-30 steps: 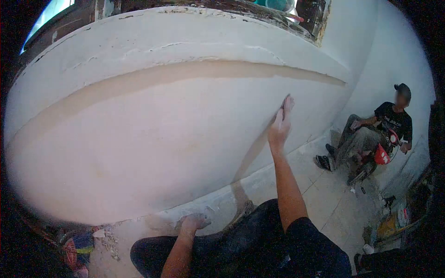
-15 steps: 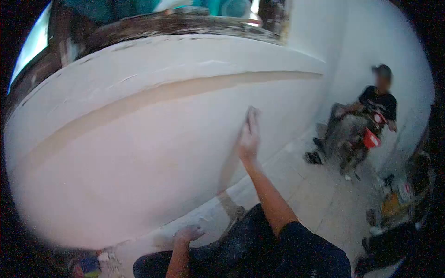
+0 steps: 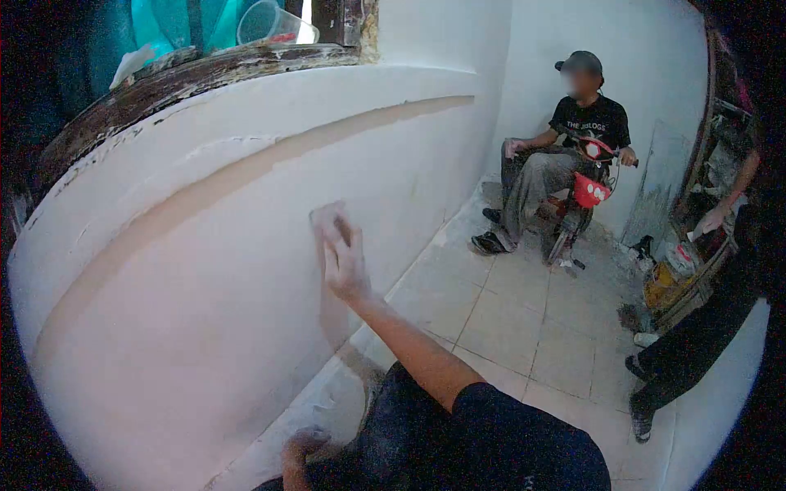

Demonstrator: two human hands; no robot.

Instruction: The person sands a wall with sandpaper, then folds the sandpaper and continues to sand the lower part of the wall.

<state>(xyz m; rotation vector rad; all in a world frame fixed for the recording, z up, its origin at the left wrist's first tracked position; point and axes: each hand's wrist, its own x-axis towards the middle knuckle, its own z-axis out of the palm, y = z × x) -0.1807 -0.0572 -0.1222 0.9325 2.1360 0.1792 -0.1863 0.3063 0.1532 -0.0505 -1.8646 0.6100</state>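
Observation:
My right hand (image 3: 348,266), whitened with dust, is pressed against the pale wall (image 3: 205,311) below a raised ledge. Its fingers are closed over a small flat piece that looks like sandpaper (image 3: 327,214), whose edge shows past the fingertips. Low in the view, my left hand (image 3: 308,442) hangs loosely by my knee, near the foot of the wall. Its fingers are partly in shadow, and nothing shows in them.
Above the wall runs a worn wooden window sill (image 3: 188,86) with a clear plastic cup (image 3: 260,23). A person (image 3: 589,123) sits on a small bike with a red front (image 3: 591,190). At right, another person's leg (image 3: 688,352) stands on the tiled floor (image 3: 524,327) beside a cluttered shelf (image 3: 684,278).
The view has turned to the right, showing more of the seated person and floor. My right hand has changed its pose on the wall, with the flat piece now visible.

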